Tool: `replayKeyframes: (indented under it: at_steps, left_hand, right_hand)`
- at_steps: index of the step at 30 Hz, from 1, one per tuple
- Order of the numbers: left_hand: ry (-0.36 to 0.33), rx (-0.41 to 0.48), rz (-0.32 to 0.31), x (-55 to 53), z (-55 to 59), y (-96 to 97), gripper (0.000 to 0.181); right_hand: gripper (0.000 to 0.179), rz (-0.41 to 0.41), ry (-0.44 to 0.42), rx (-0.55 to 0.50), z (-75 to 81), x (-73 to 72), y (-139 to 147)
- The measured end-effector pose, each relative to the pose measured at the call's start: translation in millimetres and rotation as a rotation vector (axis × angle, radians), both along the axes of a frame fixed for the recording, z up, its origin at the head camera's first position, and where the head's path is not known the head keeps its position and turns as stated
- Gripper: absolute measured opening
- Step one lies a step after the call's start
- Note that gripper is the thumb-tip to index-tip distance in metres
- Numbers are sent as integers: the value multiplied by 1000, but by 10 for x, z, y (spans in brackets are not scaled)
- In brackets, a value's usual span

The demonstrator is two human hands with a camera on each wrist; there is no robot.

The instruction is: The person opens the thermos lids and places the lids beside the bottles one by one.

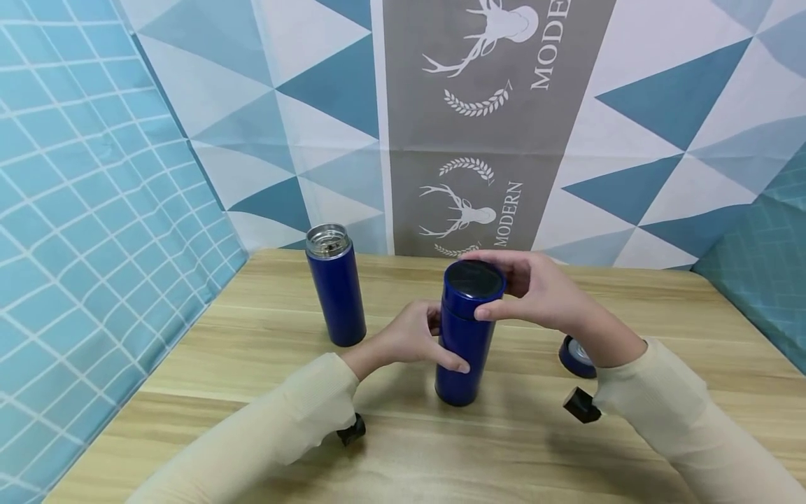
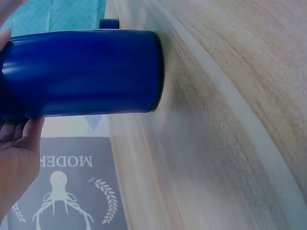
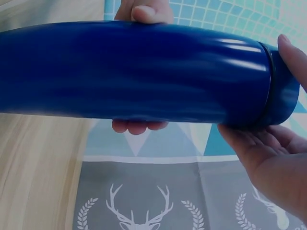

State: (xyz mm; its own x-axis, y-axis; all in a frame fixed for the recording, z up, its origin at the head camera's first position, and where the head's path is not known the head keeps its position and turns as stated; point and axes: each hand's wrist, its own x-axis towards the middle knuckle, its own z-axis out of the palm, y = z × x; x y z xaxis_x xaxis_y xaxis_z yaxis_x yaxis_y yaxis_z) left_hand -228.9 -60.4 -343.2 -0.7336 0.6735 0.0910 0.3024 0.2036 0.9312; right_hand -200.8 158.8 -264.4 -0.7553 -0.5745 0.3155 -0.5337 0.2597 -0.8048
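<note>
A dark blue thermos [image 1: 464, 350] with a black-topped lid [image 1: 475, 280] stands upright on the wooden table, tilted slightly in the head view. My left hand [image 1: 417, 334] grips its body, thumb across the front and fingers behind. Around the lid, my right hand [image 1: 535, 290] curls its thumb and fingers. In the right wrist view a thin dark seam [image 3: 266, 84] runs between lid and body, with the right thumb [image 3: 292, 57] on the lid. To the left stands a second blue thermos [image 1: 336, 294] without a lid, its steel mouth [image 1: 328, 241] showing.
Beside the right forearm lies a loose blue lid [image 1: 576, 358], its inner side up and partly hidden by the wrist. Black wrist camera pieces show below the sleeves [image 1: 661, 402]. A patterned backdrop [image 1: 478, 140] rises behind the table [image 1: 403, 448], and blue tiled sheeting [image 1: 94, 210] borders its left side.
</note>
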Motion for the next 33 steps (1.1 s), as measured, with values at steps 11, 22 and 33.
replayKeyframes:
  at_steps: [11,22,33]
  left_hand:
    - [-9,-7,4,-14,-4,7,58]
    - [11,-9,1,8,-4,8,57]
    - [19,-30,12,14,-20,12,57]
  right_hand:
    - [64,86,-60,1,6,-100,51]
    - [61,302,-91,-25,1,-261,113]
    - [62,358,-111,-32,-13,-290,124]
